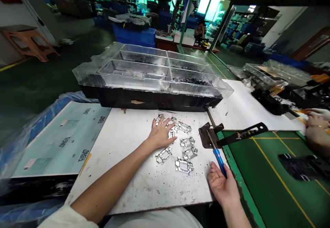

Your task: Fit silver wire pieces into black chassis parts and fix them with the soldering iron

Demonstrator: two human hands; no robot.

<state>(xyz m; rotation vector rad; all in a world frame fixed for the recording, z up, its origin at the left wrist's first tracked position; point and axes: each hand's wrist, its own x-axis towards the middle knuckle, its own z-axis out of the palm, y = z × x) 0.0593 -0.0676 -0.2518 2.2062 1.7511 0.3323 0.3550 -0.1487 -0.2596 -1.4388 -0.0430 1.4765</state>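
Cream sleeve (pixel 67 218), bare forearm (pixel 114 180)

7+ metal frames (pixel 184 165), 1 blue-handled tool (pixel 218 158), 1 stool (pixel 27 37)

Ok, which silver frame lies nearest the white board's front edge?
The silver frame lowest in the picture; all others visible lie farther back on the white board.
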